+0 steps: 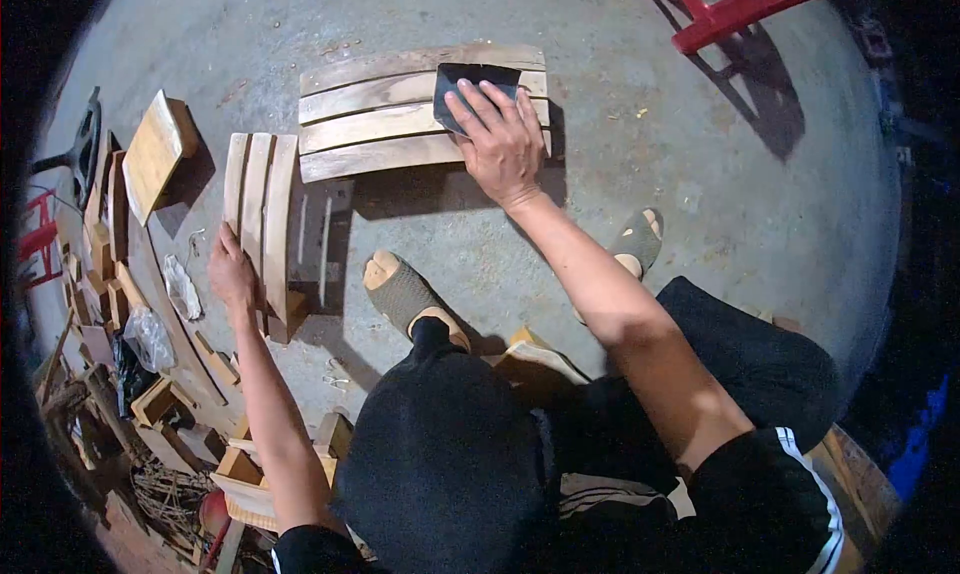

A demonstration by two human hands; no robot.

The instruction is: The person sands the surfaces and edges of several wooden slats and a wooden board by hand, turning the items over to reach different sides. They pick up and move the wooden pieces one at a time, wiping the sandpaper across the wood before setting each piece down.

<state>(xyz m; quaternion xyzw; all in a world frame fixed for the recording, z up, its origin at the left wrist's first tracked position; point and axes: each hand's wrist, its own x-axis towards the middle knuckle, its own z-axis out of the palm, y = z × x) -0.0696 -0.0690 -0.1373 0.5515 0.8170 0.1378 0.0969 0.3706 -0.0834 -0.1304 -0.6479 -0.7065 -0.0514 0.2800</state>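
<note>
A slatted wooden stool top [370, 134] with pale, slightly curved slats stands on the floor ahead of me. Pressed flat on its right part is a dark sheet of sandpaper [452, 102], held under the fingers of my right hand [505, 152]. To the left, a smaller slatted wooden stool [265, 189] stands with its slats running away from me. My left hand [232, 271] grips its outer left edge, thumb on top of the slats; the other fingers are mostly hidden.
A wooden piece with a flat pale top [155, 159] stands at the upper left. Wood offcuts [165, 404], plastic bags [150, 339] and sticks lie piled along the left. A red metal frame [750, 12] stands at the upper right. My sandalled feet [405, 292] rest on the concrete floor.
</note>
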